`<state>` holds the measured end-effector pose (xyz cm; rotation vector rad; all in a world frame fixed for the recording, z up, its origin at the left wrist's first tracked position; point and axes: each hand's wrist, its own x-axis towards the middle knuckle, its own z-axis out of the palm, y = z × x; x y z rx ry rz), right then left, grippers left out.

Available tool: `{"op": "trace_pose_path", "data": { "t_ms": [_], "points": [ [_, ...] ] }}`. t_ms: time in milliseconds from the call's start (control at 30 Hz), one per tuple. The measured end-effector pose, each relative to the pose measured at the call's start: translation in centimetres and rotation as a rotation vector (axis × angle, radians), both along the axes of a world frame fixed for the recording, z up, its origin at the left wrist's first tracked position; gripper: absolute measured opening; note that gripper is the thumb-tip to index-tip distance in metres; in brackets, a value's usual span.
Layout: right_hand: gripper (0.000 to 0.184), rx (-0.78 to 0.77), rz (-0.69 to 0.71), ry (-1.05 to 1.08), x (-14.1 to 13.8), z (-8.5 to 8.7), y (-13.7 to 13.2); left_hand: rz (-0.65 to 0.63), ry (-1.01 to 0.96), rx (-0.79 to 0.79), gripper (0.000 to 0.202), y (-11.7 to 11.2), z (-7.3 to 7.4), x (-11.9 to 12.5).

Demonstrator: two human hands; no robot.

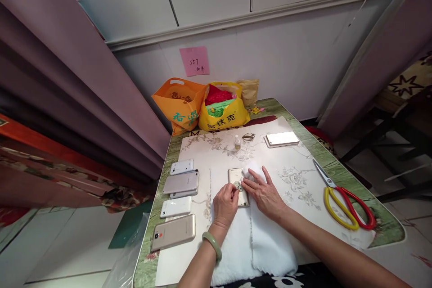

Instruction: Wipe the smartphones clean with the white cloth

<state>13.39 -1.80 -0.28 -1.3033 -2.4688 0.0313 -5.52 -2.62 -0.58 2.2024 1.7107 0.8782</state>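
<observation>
A gold phone [243, 201] lies face down on a white fluffy cloth [232, 243] in front of me. On its back is a small round patterned piece [239, 186], partly covered by fingers. My left hand [225, 202], below a green bangle, pinches at the left edge of this piece; what sits between the fingertips is too small to make out. Fingers stretched, my right hand [265, 194] rests over the phone's right side, its fingertips by the round piece. A folded white cloth [254, 168] lies just behind the right fingers.
Several phones [175, 207] line the table's left side; a white phone [281, 138] lies back right. Open scissors [337, 189] lie at right. A small bottle [237, 142] and a dark wire-like object [249, 137] stand near the orange bag [180, 103] and yellow bag [224, 117].
</observation>
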Motion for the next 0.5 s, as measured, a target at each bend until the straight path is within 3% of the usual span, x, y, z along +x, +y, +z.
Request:
{"op": "trace_pose_path", "data": {
  "t_ms": [167, 367, 500],
  "points": [
    [0.038, -0.071, 0.030, 0.004, -0.9, 1.2, 2.1, 0.000, -0.002, -0.015, 0.011, 0.0, -0.1, 0.1],
    [0.039, -0.215, 0.203, 0.012, -2.6, 2.0, 5.1, 0.023, 0.023, 0.001, 0.013, 0.0, -0.4, 0.0],
    [0.045, -0.160, 0.069, 0.013, -3.2, 1.1, 4.8, 0.016, 0.030, 0.015, 0.010, -0.1, -0.4, 0.0]
  ]
}}
